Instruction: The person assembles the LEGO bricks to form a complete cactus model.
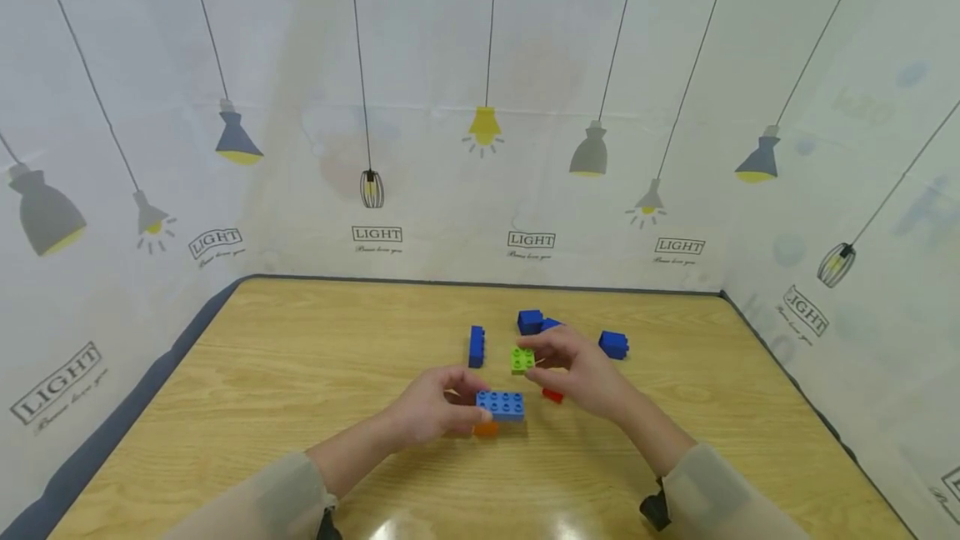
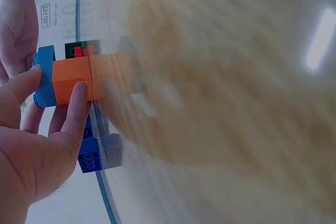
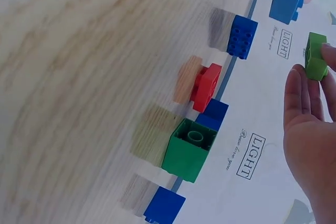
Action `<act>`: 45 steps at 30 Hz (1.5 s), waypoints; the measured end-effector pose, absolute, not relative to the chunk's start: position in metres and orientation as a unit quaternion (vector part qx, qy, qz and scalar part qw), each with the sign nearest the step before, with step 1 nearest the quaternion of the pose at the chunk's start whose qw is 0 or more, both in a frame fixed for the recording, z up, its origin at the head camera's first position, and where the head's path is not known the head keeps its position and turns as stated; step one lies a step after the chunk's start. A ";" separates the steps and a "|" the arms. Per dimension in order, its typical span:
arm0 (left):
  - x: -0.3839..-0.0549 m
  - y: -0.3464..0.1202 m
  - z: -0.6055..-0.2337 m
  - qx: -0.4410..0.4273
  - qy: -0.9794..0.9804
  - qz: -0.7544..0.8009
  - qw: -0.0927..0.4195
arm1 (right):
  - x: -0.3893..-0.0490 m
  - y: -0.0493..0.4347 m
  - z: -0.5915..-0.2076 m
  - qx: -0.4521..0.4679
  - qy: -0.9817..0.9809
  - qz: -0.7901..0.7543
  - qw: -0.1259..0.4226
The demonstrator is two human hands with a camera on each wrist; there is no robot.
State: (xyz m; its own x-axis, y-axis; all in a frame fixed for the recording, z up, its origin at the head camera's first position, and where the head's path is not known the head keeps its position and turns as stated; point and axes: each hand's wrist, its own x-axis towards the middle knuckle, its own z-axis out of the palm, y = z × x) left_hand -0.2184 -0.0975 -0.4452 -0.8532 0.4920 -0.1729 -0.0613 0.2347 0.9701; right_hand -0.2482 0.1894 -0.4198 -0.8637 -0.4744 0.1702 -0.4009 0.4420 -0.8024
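A light blue brick (image 1: 501, 405) with studs on top sits on an orange brick (image 2: 72, 81), which stands on the table. My left hand (image 1: 423, 407) holds this pair from the left, thumb on the light blue brick and fingertips against the orange one. Up and to the right, my right hand (image 1: 577, 369) pinches a lime green brick (image 3: 316, 56) above the table, apart from the pair. Below the right hand lies a red brick (image 1: 553, 396). A dark green brick (image 3: 189, 150) shows in the right wrist view, hidden by the hand from the head view.
Dark blue bricks stand farther back: one on edge (image 1: 476, 347), two close together, a blockish brick (image 1: 530, 322) and a partly covered brick (image 1: 551, 324), and another blue brick (image 1: 613, 345) at right. A lamp-printed cloth (image 1: 435, 190) borders the wooden table (image 1: 315, 340).
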 end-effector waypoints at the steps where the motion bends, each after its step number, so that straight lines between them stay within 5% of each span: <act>1: -0.219 -0.097 -0.445 0.143 0.752 0.601 0.230 | -0.247 0.189 -0.419 -0.262 0.843 -0.467 0.042; 45: -0.223 -0.099 -0.448 0.196 0.783 0.560 0.188 | -0.229 0.161 -0.424 -0.304 0.857 -0.410 0.073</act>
